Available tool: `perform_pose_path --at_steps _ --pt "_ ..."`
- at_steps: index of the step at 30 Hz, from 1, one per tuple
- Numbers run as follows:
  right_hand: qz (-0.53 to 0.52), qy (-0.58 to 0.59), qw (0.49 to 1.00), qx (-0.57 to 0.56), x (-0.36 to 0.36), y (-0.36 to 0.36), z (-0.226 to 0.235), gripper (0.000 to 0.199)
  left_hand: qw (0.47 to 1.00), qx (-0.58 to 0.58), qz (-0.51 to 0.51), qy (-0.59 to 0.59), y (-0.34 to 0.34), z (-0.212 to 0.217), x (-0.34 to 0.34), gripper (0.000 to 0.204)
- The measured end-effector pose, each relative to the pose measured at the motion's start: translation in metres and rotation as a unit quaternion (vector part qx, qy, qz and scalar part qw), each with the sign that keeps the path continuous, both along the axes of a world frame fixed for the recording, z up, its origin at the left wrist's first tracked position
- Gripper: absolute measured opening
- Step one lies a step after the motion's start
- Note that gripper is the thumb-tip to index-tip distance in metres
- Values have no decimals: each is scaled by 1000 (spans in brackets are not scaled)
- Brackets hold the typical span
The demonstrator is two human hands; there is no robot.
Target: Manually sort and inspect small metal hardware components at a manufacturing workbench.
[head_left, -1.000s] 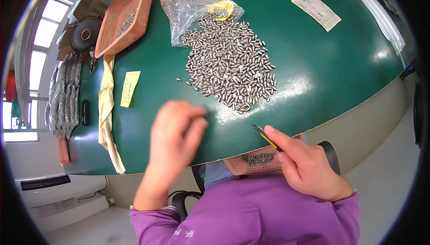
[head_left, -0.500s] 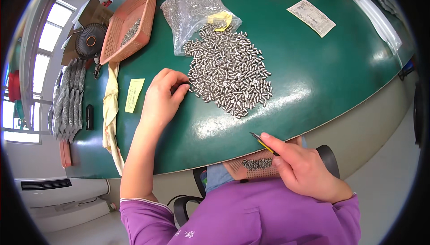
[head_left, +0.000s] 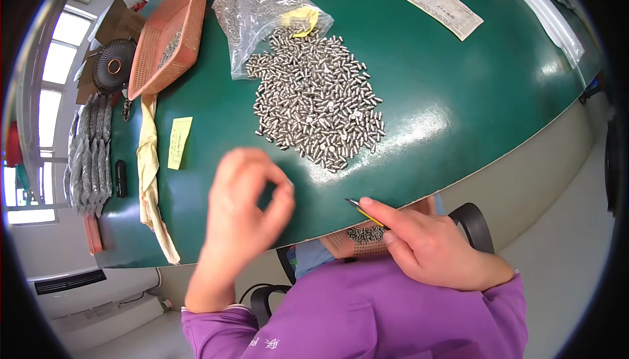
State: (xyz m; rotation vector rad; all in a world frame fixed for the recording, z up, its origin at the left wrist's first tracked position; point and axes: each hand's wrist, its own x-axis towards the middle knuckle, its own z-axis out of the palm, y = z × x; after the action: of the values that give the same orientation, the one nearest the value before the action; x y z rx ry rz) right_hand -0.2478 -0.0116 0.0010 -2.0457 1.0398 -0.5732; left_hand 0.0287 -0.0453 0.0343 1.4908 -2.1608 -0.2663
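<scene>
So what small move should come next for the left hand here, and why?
Probably bring the left hand, blurred with fingertips pinched together, across to the tool tip held in the right hand. Whether it holds a metal pin is unclear. A small basket holding a few pins sits just below that tool.

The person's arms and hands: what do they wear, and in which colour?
Both hands, left hand and right hand, are bare, with no gloves. The arms wear long purple sleeves that end at the wrists. Small pale markings show on the purple fabric.
</scene>
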Motion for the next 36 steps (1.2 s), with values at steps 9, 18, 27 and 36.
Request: perform_pose_path --at_steps 9,18,27,36 --pt "14 28 989 -143 15 3 -6 53 998 39 23 54 36 -23 -38 20" --pt "0 13 988 -156 20 5 -11 50 997 51 36 50 39 -21 -40 19" --pt "24 15 992 -123 17 6 -9 55 997 36 31 58 37 -21 -42 17" --pt "-6 31 994 -104 18 8 -4 52 997 33 35 54 37 -22 -43 17"
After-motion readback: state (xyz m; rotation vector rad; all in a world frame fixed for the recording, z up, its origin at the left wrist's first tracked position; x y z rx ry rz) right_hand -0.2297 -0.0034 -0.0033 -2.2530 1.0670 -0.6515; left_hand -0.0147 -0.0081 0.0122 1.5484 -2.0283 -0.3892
